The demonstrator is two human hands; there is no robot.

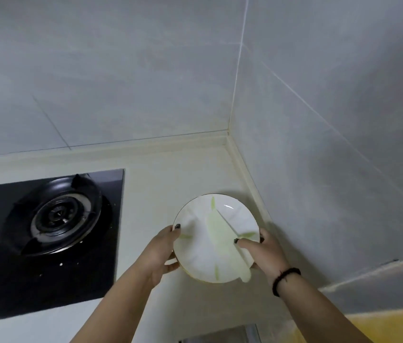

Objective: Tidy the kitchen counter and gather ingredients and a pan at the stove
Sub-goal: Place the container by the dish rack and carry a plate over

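A white plate [195, 256] with a thin dark rim is held over the pale counter [161, 184], near the corner to the right of the stove. A long pale-green vegetable piece [216, 233] lies across it, with a few thin green slivers near the rim. My left hand [162, 253] grips the plate's left edge, thumb on top. My right hand [262, 256] grips the right edge, and its thumb presses on the vegetable. A black band circles my right wrist.
The black glass gas stove [47, 243] lies to the left, its round burner [64, 216] bare. Grey tiled walls [319, 144] meet in a corner behind the plate. A yellow surface [381, 325] shows at the lower right.
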